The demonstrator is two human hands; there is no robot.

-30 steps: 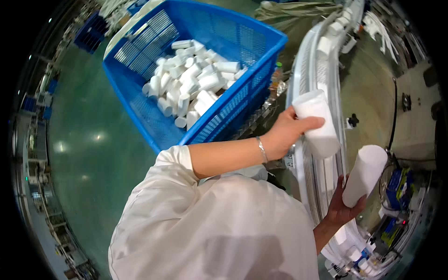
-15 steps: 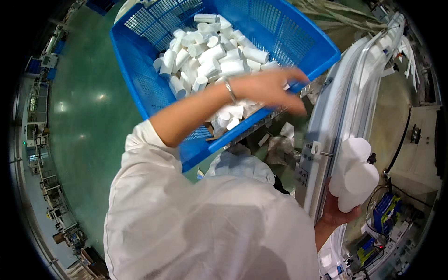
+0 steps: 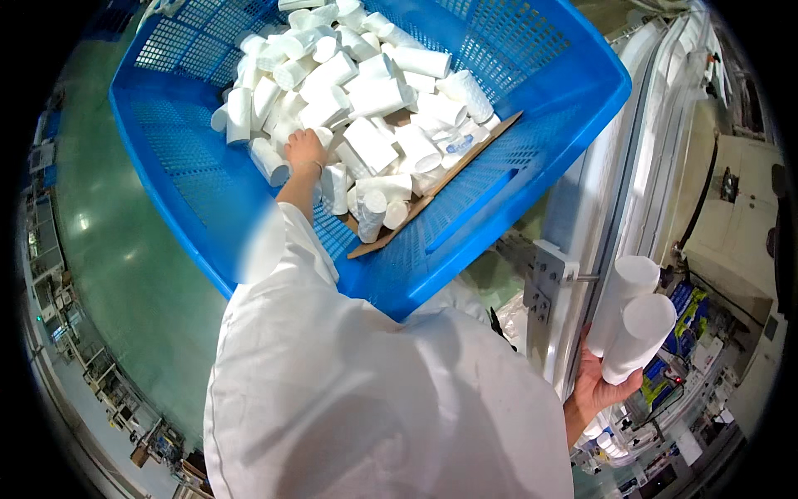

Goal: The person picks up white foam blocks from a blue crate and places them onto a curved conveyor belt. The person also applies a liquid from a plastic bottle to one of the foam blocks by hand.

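In my right hand (image 3: 600,387): a rear white cylinder (image 3: 619,303) and a front white cylinder (image 3: 636,345), touching each other, their round ends tilted upward; my fingers are wrapped round their lower parts, closed on the pair.
Under my left hand (image 3: 307,154): a heap of white cylinders (image 3: 384,97); my fingers are bent over it, just beside a tilted cylinder (image 3: 271,163). How far open they are, or whether they grip anything, I cannot tell.
Cylinders so far: two gathered in my right fingers; many lie loose ahead of my left fingers and to their right. I judge most of the handling is left, though I cannot tell whether the heap is filling or emptying.
Blue crate (image 3: 613,87): its mesh walls surround my left fingers, and its right wall rises between my two hands, an edge to clear.
Cardboard strip (image 3: 440,185): right of my left fingers, slanting along that wall.
Metal bracket (image 3: 549,279): left of my right fingers, likely to get in the way of a crossing.
Pale rail (image 3: 611,170): beyond my right fingers, running away.
Green floor (image 3: 104,220): left of my left fingers, outside the crate.
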